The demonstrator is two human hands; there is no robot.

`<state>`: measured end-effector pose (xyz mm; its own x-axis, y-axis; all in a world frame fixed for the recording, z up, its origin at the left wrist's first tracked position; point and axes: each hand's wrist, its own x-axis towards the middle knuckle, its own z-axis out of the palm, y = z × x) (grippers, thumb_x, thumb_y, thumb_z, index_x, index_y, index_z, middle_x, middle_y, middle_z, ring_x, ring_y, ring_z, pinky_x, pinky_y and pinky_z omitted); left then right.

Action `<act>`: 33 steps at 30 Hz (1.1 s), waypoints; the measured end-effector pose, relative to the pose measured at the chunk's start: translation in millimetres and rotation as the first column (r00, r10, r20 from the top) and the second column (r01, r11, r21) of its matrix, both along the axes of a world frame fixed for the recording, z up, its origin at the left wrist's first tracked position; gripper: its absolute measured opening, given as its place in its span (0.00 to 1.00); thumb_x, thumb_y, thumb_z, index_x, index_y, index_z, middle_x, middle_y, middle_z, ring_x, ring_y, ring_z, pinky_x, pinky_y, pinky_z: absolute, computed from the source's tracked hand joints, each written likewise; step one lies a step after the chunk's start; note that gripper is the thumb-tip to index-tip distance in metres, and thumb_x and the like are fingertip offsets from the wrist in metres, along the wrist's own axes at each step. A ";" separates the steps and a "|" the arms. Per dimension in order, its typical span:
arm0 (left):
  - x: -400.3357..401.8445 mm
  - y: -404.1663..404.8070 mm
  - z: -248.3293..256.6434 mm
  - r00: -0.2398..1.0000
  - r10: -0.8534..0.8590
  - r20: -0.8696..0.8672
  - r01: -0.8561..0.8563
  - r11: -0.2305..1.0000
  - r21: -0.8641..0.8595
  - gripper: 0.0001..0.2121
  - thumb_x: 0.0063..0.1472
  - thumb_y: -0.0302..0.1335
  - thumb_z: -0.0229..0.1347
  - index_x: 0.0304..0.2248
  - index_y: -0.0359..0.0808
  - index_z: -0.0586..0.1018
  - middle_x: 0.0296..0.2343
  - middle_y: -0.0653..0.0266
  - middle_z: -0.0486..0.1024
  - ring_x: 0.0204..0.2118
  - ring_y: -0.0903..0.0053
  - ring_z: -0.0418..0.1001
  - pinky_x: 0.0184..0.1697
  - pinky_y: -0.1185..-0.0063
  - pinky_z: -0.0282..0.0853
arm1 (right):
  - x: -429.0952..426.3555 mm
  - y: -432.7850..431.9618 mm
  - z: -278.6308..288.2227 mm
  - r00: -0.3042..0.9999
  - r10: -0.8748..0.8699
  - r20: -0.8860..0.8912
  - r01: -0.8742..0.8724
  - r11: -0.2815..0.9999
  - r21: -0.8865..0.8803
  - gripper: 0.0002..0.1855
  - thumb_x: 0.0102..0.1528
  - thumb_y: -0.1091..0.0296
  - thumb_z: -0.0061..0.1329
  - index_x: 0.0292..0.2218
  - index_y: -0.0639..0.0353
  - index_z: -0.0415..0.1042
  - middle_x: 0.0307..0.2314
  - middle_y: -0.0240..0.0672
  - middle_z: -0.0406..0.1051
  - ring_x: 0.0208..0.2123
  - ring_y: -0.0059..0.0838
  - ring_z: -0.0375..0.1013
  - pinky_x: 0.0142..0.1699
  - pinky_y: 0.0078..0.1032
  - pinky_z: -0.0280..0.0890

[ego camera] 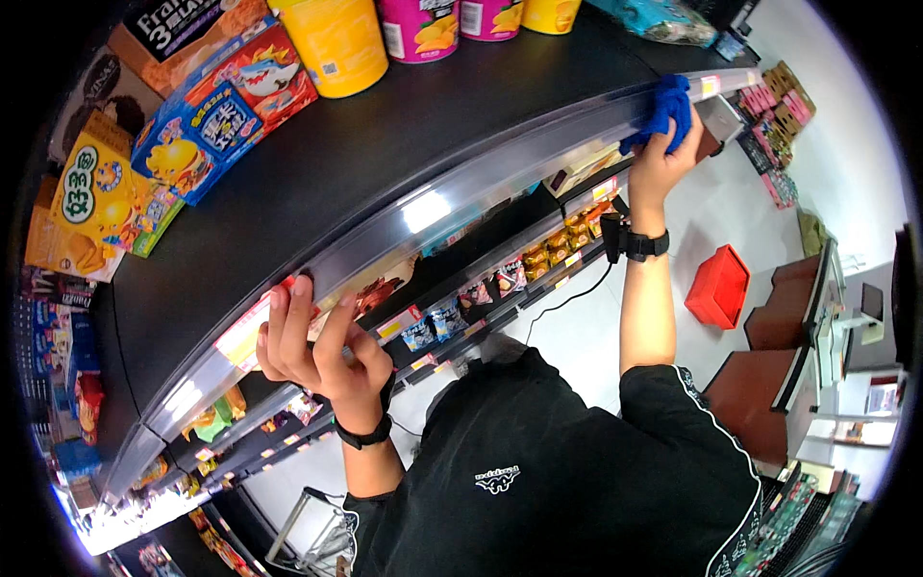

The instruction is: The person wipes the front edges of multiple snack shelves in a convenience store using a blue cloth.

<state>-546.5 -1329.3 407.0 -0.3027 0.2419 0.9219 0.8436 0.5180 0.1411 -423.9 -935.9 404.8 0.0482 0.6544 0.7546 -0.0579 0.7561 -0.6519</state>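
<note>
My right hand [665,162] grips a bunched blue cloth [672,108] against the clear plastic label strip [497,162] on the front edge of a black shelf [346,151]. Farther left along the same edge is my left hand [324,346]. Its fingers are spread, and the fingertips touch the strip over a red-bordered price label [249,335], covering part of it. Dark bands circle both wrists, and a black cable hangs by the right one.
Snack boxes [223,108] and a yellow tub [335,47] stand on the shelf top. Lower shelves hold small snack packs [447,317]. A red basket [717,287] sits on the floor at right, near brown counters [750,397]. Stacked cartons [779,108] stand beyond.
</note>
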 end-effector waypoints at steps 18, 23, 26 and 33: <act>13.3 6.3 10.9 1.000 -0.005 0.006 0.004 0.996 0.089 0.13 0.49 0.25 0.53 0.33 0.45 0.85 0.46 0.66 0.81 0.55 0.65 0.75 0.63 0.66 0.54 | 2.6 52.4 -21.7 0.978 -0.149 -0.147 0.183 0.948 0.260 0.25 0.66 0.52 0.47 0.45 0.72 0.72 0.36 0.46 0.77 0.36 0.36 0.75 0.41 0.34 0.73; 19.6 7.5 12.6 0.998 0.026 0.053 -0.031 0.994 0.103 0.13 0.48 0.23 0.52 0.33 0.44 0.84 0.46 0.64 0.81 0.54 0.64 0.75 0.64 0.67 0.53 | 3.0 96.7 -45.0 0.967 -0.149 -0.206 0.218 0.903 0.371 0.30 0.63 0.42 0.51 0.43 0.68 0.72 0.30 0.38 0.77 0.26 0.27 0.77 0.27 0.24 0.75; 20.9 6.2 14.9 0.998 0.045 0.043 -0.048 0.996 0.079 0.13 0.48 0.22 0.52 0.33 0.44 0.83 0.46 0.64 0.81 0.56 0.63 0.74 0.63 0.67 0.53 | 3.3 104.7 -42.6 0.954 -0.223 -0.198 0.291 0.838 0.461 0.30 0.62 0.41 0.51 0.40 0.68 0.74 0.28 0.38 0.78 0.28 0.26 0.77 0.29 0.24 0.75; 17.7 -8.7 16.9 0.997 -0.005 0.075 0.006 1.000 -0.012 0.15 0.52 0.26 0.50 0.36 0.43 0.86 0.47 0.59 0.81 0.57 0.63 0.73 0.65 0.66 0.53 | 23.2 83.2 -42.0 0.963 -0.244 -0.117 0.271 0.889 0.369 0.27 0.62 0.49 0.56 0.43 0.70 0.75 0.35 0.45 0.78 0.36 0.37 0.77 0.43 0.35 0.73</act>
